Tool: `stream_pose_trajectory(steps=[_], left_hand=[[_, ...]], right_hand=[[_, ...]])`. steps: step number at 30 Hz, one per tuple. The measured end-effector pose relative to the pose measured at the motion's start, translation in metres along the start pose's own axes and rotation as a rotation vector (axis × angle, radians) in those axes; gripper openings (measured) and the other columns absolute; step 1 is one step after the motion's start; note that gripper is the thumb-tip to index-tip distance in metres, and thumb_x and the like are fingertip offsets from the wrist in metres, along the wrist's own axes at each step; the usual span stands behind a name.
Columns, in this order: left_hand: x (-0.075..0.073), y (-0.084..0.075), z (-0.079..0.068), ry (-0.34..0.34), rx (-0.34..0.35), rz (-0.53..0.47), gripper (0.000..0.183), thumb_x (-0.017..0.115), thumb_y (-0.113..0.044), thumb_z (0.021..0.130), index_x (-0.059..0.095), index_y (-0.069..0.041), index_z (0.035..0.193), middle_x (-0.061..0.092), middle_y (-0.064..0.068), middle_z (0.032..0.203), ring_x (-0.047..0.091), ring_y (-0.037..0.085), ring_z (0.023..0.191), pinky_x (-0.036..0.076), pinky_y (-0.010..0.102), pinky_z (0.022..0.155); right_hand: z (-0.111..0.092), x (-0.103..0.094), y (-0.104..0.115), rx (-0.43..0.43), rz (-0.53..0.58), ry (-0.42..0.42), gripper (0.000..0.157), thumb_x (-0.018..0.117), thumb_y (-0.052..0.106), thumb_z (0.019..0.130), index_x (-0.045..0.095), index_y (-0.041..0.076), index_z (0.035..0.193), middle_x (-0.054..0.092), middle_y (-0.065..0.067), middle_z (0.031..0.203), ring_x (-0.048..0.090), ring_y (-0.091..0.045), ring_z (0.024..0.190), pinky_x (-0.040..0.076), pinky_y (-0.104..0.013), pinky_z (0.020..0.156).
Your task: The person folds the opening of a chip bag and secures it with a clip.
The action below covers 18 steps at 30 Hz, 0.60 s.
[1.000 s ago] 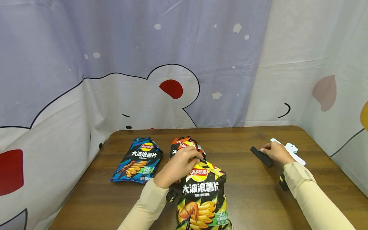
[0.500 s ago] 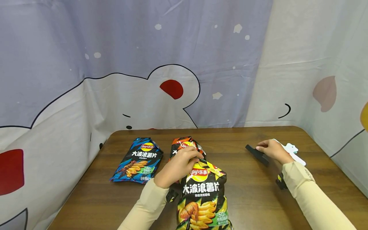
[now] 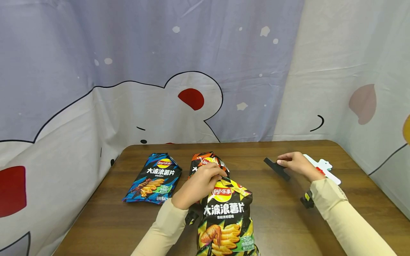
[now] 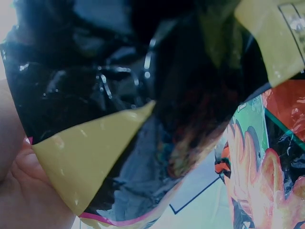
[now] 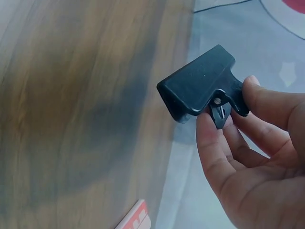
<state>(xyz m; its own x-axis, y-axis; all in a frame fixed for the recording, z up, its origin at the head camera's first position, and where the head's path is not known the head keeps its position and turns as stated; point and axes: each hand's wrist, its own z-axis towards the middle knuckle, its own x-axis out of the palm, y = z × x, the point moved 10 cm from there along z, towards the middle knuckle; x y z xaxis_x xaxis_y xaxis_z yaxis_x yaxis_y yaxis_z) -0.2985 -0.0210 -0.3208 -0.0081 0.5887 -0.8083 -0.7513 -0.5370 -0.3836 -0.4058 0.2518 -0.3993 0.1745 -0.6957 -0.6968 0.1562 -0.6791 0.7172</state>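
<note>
My left hand (image 3: pixel 200 185) pinches the top edge of a black and yellow chip bag (image 3: pixel 225 220), which hangs upright at the front of the table. In the left wrist view the bag's shiny black and yellow film (image 4: pixel 95 162) covers much of the frame and hides the fingertips. My right hand (image 3: pixel 298 165) holds a black sealing clip (image 3: pixel 277 168) above the table. Seen from the right wrist, the thumb and fingers pinch the handles of the clip (image 5: pixel 198 81) on both sides of its hinge.
A blue chip bag (image 3: pixel 153 179) lies on the wooden table (image 3: pixel 134 227) at the left. Behind my left hand is a red-orange chip bag (image 3: pixel 200 158), partly covered. A white bear-shaped clip (image 3: pixel 325 165) with a red part lies beyond my right hand. A printed curtain (image 3: pixel 243 71) hangs behind.
My right hand has lifted the black clip and moved left with it, away from the white clip, whose red part now shows. My left hand and the bag have stayed in place.
</note>
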Motion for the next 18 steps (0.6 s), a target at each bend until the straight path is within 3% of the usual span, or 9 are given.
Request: stream_pose_trajectory(steps=[5,18], left_hand=[[0.000,-0.001,0.000,-0.005,0.007,0.003,0.021,0.057,0.005,0.092,0.072,-0.006,0.101,0.066,0.005,0.094,0.059,0.013,0.081,0.049,0.021,0.070],[0.001,0.000,0.000,-0.006,0.006,-0.004,0.023,0.054,0.006,0.093,0.072,-0.005,0.101,0.066,0.005,0.095,0.059,0.014,0.081,0.048,0.021,0.068]], right_hand=[[-0.001,0.008,0.009,0.030,0.104,0.046,0.048,0.056,0.019,0.098,0.050,-0.017,0.129,0.060,-0.032,0.120,0.068,-0.026,0.093,0.056,-0.040,0.084],[-0.005,0.021,0.045,-0.022,0.122,0.084,0.047,0.057,0.023,0.098,0.051,-0.011,0.131,0.060,-0.029,0.123,0.066,-0.030,0.102,0.055,-0.041,0.086]])
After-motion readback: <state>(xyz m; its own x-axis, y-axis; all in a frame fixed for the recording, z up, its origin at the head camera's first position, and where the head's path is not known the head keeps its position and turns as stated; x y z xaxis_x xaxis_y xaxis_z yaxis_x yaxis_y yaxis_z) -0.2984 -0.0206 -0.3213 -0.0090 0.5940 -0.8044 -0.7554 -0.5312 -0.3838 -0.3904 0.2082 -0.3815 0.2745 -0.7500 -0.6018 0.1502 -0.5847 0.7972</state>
